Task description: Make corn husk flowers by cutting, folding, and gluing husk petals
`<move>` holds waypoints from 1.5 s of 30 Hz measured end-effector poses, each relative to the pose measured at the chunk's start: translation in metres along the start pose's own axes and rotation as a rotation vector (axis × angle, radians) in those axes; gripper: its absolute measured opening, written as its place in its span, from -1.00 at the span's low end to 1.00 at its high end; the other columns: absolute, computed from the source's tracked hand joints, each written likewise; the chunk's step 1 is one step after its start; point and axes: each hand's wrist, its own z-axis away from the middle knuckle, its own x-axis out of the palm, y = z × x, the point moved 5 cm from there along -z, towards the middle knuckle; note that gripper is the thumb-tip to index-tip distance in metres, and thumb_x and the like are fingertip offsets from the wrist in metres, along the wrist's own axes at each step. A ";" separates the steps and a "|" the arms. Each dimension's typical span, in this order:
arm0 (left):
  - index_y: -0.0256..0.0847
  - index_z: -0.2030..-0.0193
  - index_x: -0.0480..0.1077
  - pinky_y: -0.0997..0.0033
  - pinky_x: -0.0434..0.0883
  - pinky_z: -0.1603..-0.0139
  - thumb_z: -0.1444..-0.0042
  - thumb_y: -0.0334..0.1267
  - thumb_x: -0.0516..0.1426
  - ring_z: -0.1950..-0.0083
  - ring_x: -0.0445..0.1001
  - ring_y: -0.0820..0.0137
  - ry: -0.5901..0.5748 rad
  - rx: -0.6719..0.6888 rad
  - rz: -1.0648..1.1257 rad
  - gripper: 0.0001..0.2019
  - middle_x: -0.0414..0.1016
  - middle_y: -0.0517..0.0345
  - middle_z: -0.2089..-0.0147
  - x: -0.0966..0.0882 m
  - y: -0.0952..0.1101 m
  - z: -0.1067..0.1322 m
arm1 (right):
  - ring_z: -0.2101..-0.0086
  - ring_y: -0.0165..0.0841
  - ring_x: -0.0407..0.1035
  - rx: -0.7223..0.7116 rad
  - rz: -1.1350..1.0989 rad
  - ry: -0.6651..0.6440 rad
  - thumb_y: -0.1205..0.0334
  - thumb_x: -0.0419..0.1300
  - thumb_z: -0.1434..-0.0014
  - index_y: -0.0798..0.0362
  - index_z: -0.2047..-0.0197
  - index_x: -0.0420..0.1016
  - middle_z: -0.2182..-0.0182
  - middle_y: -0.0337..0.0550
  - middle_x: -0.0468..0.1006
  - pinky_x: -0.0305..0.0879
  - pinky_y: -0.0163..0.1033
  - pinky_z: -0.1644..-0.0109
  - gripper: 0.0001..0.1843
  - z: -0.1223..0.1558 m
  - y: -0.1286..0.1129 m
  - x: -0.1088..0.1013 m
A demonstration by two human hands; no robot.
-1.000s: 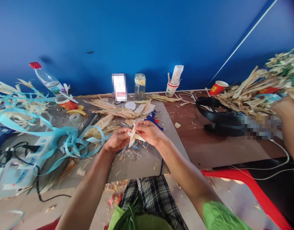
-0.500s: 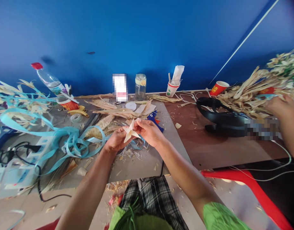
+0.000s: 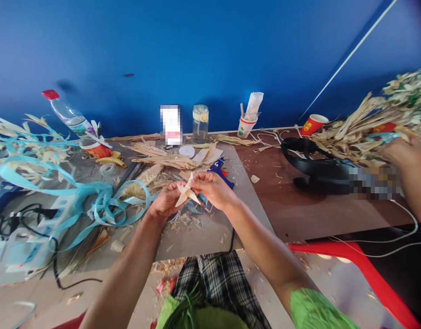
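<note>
A small, cream-coloured star-shaped flower of thin, husk-like petals [image 3: 187, 194] is held up above the front half of the grey-covered desk [image 3: 183, 244]. The left hand [image 3: 166, 200] pinches it between thumb and fingers from one side; the right hand [image 3: 213, 188] has thumb and forefinger pressed together on its upper part. Just behind the right hand lies a blue plastic tool with an orange part [image 3: 221, 172], partly hidden. Long, dry straw-coloured husk strips [image 3: 172, 160] spread beyond the hands toward the back edge, where a clear jar with a cream lid [image 3: 200, 124] stands upright. Looped light-blue ribbon [image 3: 107, 201] covers the desk left of the left hand. Toward the right edge, another person's hand [image 3: 407, 153] is beside a heap of dried husks [image 3: 350, 132].
</note>
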 end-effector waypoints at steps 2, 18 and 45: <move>-0.27 0.47 0.48 0.46 0.36 0.46 0.31 -0.24 0.38 0.51 0.43 0.45 -0.014 0.004 0.005 -0.75 0.51 0.09 0.48 0.000 0.000 0.000 | 0.57 -0.52 0.17 0.007 -0.035 -0.014 0.09 0.36 0.10 0.11 0.57 0.45 0.66 -0.32 0.34 0.10 -0.36 0.46 -0.73 0.000 0.001 0.000; -0.31 0.44 0.47 0.46 0.44 0.32 0.20 -0.34 0.31 0.39 0.47 0.42 0.045 0.076 0.161 -0.85 0.51 0.10 0.44 0.004 0.006 -0.002 | 0.39 -0.46 0.20 -0.377 0.404 -0.058 0.25 0.30 0.02 0.05 0.30 0.42 0.39 -0.26 0.34 0.15 -0.32 0.30 -0.81 -0.002 -0.005 0.003; -0.25 0.32 0.43 0.55 0.14 0.57 0.02 -0.16 0.24 0.61 0.20 0.59 0.303 0.455 -0.412 -0.79 0.36 0.26 0.57 0.000 0.032 0.002 | 0.34 -0.39 0.28 -0.394 0.514 0.217 0.26 0.15 -0.03 0.05 0.29 0.50 0.36 -0.18 0.44 0.18 -0.27 0.25 -0.85 -0.003 -0.008 -0.013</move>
